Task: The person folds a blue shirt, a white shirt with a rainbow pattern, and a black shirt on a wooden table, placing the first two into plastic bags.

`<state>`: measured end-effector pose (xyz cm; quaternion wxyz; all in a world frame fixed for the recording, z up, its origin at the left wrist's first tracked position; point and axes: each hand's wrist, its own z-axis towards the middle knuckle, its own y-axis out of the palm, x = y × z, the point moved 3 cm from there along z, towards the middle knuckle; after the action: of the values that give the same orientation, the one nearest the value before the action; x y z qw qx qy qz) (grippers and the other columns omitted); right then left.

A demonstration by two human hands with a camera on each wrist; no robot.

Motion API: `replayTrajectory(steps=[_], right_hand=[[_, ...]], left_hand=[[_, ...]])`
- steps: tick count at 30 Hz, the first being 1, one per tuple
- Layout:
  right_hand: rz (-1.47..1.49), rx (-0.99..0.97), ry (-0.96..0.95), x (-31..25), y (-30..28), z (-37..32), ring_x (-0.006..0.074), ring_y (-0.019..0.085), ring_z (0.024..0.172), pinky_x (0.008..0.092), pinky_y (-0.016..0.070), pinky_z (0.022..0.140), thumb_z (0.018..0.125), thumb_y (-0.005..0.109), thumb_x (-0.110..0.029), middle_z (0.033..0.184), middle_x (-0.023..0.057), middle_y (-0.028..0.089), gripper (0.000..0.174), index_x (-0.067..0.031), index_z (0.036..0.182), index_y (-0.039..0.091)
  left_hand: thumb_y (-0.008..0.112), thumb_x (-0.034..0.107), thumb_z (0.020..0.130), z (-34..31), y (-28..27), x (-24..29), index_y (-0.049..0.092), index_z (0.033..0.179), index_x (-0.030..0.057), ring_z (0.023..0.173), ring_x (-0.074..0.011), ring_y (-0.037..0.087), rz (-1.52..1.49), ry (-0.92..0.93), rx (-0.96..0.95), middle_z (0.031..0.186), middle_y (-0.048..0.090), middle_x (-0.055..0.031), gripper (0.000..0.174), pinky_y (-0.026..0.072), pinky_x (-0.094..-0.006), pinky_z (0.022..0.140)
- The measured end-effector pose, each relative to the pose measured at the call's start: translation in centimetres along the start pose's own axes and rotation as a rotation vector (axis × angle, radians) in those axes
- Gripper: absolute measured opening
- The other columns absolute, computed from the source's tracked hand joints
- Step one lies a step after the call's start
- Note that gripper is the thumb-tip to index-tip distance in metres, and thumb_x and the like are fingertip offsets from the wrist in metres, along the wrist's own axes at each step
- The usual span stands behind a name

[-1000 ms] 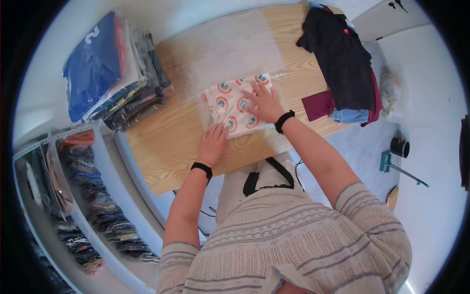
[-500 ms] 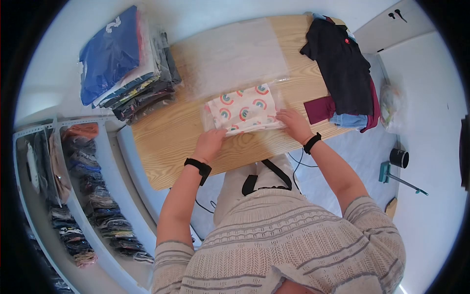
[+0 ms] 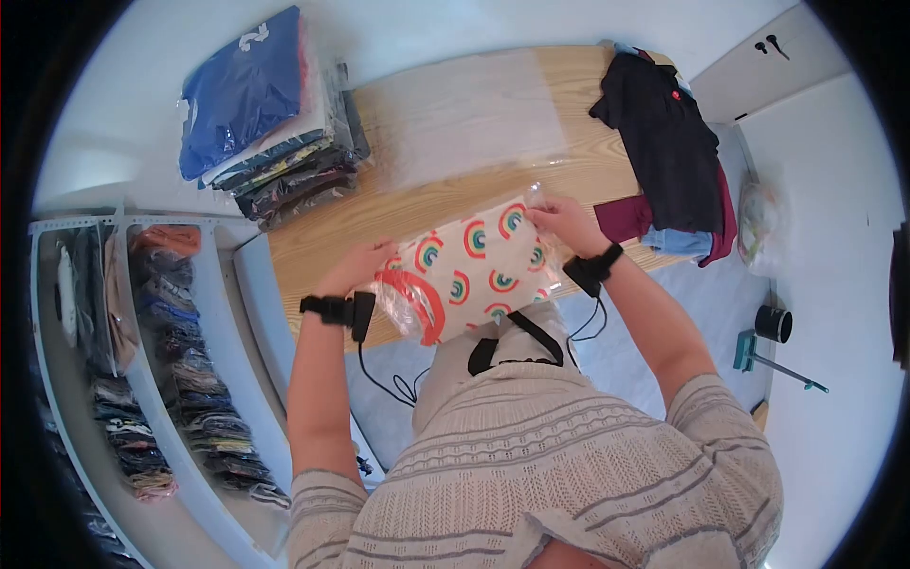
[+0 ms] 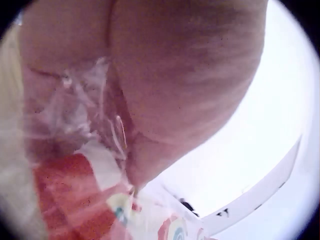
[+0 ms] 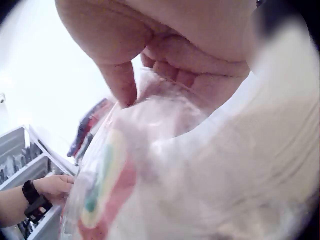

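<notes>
A folded white garment (image 3: 483, 261) with a rainbow print lies inside a clear plastic bag (image 3: 396, 311), raised and tilted over the table's front edge in the head view. My left hand (image 3: 353, 267) grips the bag's left side, where a red-orange band shows. In the left wrist view, crinkled plastic (image 4: 75, 115) lies between thumb and palm. My right hand (image 3: 564, 228) pinches the upper right corner. From the right wrist view, the thumb presses the film (image 5: 165, 112) against the curled fingers.
Clear plastic sheets or bags (image 3: 474, 114) lie on the wooden table (image 3: 592, 123). Bagged clothes (image 3: 242, 100) are stacked at back left. A black shirt (image 3: 664, 133) and a maroon cloth (image 3: 621, 218) lie at the right. Shelves of packed clothes (image 3: 209, 408) stand left.
The bagged garment has come up off the table toward the body, tilting. Both hands have shifted from its front edge to its sides, and the wrists have turned.
</notes>
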<state>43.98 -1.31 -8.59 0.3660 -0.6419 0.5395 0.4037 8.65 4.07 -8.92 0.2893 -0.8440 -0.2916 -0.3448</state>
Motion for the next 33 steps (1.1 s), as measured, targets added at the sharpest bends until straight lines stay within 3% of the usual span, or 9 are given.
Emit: replayTrajectory(steps=[2, 4, 7, 11, 15, 17, 23, 26, 33], right_hand=[[-0.017, 0.039, 0.049, 3.5, 0.0, 2.1, 0.0165, 0.063, 0.082, 0.0275, 0.0480, 0.074, 0.086, 0.061, -0.020, 0.092, 0.0126, 0.067, 0.031, 0.0071, 0.100, 0.061], [-0.250, 0.359, 0.037, 7.3, -1.1, 3.8, 0.0244, 0.064, 0.085, 0.0317, 0.0488, 0.075, 0.082, 0.064, -0.023, 0.094, 0.0162, 0.066, 0.036, 0.0061, 0.103, 0.060], [-0.217, 0.455, 0.070, 13.0, -2.4, 4.1, 0.0298, 0.063, 0.088, 0.0353, 0.0491, 0.076, 0.076, 0.068, -0.026, 0.096, 0.0191, 0.065, 0.043, 0.0060, 0.103, 0.059], [-0.308, 0.452, 0.180, 10.4, 0.4, -0.1, 0.0277, 0.064, 0.085, 0.0346, 0.0498, 0.074, 0.067, 0.076, -0.028, 0.091, 0.0186, 0.065, 0.051, 0.0061, 0.101, 0.060], [-0.454, 0.561, 0.190, 10.5, 2.0, -0.3, 0.0237, 0.064, 0.079, 0.0320, 0.0503, 0.069, 0.070, 0.075, -0.022, 0.086, 0.0149, 0.066, 0.042, 0.0063, 0.098, 0.061], [0.144, 0.199, 0.344, 11.5, 3.1, 0.3, 0.0183, 0.063, 0.075, 0.0288, 0.0499, 0.066, 0.075, 0.072, -0.015, 0.087, 0.0118, 0.066, 0.035, 0.0074, 0.099, 0.060], [0.125, 0.245, 0.275, 8.4, 3.5, -1.2, 0.0127, 0.061, 0.075, 0.0255, 0.0483, 0.062, 0.082, 0.066, -0.013, 0.088, 0.0080, 0.064, 0.027, 0.0053, 0.101, 0.060], [0.408, 0.215, 0.228, 10.0, 4.1, -1.1, 0.0124, 0.060, 0.076, 0.0261, 0.0479, 0.065, 0.083, 0.062, -0.009, 0.091, 0.0076, 0.064, 0.022, 0.0040, 0.101, 0.062], [0.249, -0.018, 0.219, 13.9, 2.9, -0.8, 0.0087, 0.054, 0.071, 0.0215, 0.0436, 0.062, 0.081, 0.061, -0.006, 0.085, 0.0018, 0.062, 0.020, 0.0006, 0.100, 0.062]], left_hand=[[0.056, 0.024, 0.091, 1.1, 0.6, -2.0, 0.053, 0.120, -0.0023, 0.093, -0.0165, 0.058, -0.067, 0.004, 0.063, 0.106, 0.062, -0.0099, 0.039, 0.0460, -0.0299, 0.083], [0.058, 0.022, 0.087, 0.9, -0.1, -1.7, 0.053, 0.118, -0.0031, 0.095, -0.0221, 0.059, 0.339, 0.275, 0.617, 0.106, 0.061, -0.0156, 0.040, 0.0463, -0.0322, 0.083], [0.063, 0.019, 0.081, 0.7, 2.3, -8.8, 0.055, 0.110, -0.0046, 0.092, -0.0314, 0.060, 0.215, 0.122, 0.785, 0.097, 0.061, -0.0216, 0.038, 0.0465, -0.0351, 0.080], [0.066, 0.018, 0.079, -1.6, 6.7, -12.0, 0.049, 0.115, -0.0047, 0.080, -0.0267, 0.061, 0.193, -0.092, 0.635, 0.090, 0.062, -0.0166, 0.045, 0.0484, -0.0336, 0.073], [0.066, 0.016, 0.079, -1.6, 9.2, -11.3, 0.055, 0.103, -0.0037, 0.072, -0.0147, 0.059, -0.291, -0.132, 0.677, 0.084, 0.062, -0.0091, 0.033, 0.0476, -0.0279, 0.063], [0.066, 0.016, 0.080, -1.5, 8.9, -11.2, 0.058, 0.099, -0.0038, 0.075, -0.0112, 0.059, -0.351, -0.182, 0.648, 0.085, 0.062, -0.0079, 0.028, 0.0474, -0.0257, 0.064], [0.067, 0.016, 0.078, -1.5, 9.2, -11.8, 0.061, 0.084, -0.0027, 0.061, -0.0123, 0.057, -0.377, -0.187, 0.567, 0.070, 0.061, -0.0051, 0.020, 0.0472, -0.0268, 0.056], [0.066, 0.015, 0.079, -1.9, 8.9, -11.2, 0.060, 0.088, -0.0026, 0.065, -0.0118, 0.058, -0.398, -0.169, 0.607, 0.077, 0.063, -0.0069, 0.021, 0.0476, -0.0277, 0.056], [0.067, 0.006, 0.076, -3.8, 8.8, -10.1, 0.046, 0.119, -0.0020, 0.075, -0.0131, 0.059, -0.351, -0.018, 0.499, 0.085, 0.061, -0.0056, 0.049, 0.0492, -0.0269, 0.063]])
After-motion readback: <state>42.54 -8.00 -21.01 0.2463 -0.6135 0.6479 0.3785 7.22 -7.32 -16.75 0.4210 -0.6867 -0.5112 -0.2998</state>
